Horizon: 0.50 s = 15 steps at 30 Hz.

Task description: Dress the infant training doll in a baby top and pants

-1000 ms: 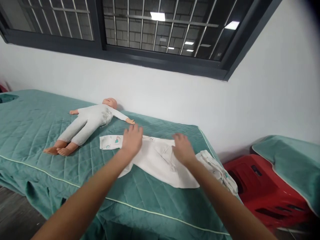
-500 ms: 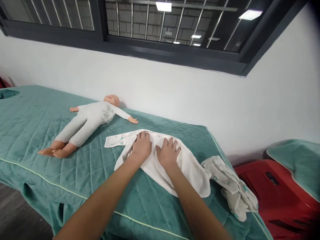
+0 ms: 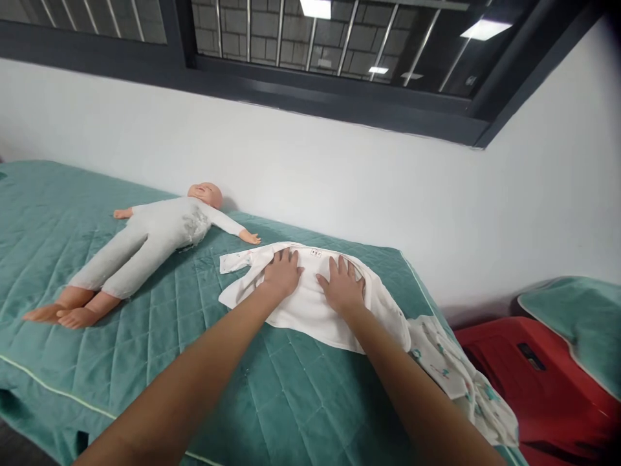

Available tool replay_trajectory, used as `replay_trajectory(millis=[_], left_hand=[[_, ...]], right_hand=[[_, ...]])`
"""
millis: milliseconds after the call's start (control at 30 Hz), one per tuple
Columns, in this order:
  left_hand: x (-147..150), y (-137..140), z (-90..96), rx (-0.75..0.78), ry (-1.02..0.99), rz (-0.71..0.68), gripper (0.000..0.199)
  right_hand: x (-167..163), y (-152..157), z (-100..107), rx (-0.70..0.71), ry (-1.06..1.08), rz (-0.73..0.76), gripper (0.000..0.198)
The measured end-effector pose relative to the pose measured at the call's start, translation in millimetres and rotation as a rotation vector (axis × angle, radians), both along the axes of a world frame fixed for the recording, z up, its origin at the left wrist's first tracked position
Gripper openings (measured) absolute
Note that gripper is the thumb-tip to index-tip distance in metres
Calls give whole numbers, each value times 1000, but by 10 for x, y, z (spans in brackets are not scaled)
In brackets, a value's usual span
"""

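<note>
A small white baby shirt (image 3: 310, 304) lies spread on the green quilted cover, with its label at the top edge and a printed sleeve sticking out to the left. My left hand (image 3: 284, 272) rests on the shirt's left half, fingers spread and pointing away from me. On the right half, my right hand (image 3: 342, 285) presses down with its fingers apart, the fingertips near the front edge of the cloth. Left of the shirt, a baby doll (image 3: 165, 226) in a whitish body covering lies on its back, one arm stretched toward the shirt.
Printed white baby clothing (image 3: 451, 362) lies bunched at the right edge of the green quilted cover (image 3: 272, 401). Beyond that edge stands a red plastic chair (image 3: 528, 369) with a green cloth (image 3: 577, 317) on it. A white wall (image 3: 310, 175) and barred window border the back.
The shirt lies wider and flatter, its lower edge farther from me. Both hands have shifted slightly right and stay on it. The view has moved, so the doll appears farther left.
</note>
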<state>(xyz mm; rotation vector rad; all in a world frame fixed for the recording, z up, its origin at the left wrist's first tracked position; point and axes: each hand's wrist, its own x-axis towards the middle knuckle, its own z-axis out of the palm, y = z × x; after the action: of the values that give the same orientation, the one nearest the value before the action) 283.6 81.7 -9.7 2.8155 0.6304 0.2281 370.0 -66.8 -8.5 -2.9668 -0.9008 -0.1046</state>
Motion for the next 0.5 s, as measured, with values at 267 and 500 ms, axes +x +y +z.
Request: replay_trajectory(millis=[267,500], left_hand=[[134,73,-125,29,-64,18,61],[94,44,-154,45,-157,36,62]], right_hand=[[189,20,-166,77,15,10,67],[176,10,-192,85,-16,7,70]])
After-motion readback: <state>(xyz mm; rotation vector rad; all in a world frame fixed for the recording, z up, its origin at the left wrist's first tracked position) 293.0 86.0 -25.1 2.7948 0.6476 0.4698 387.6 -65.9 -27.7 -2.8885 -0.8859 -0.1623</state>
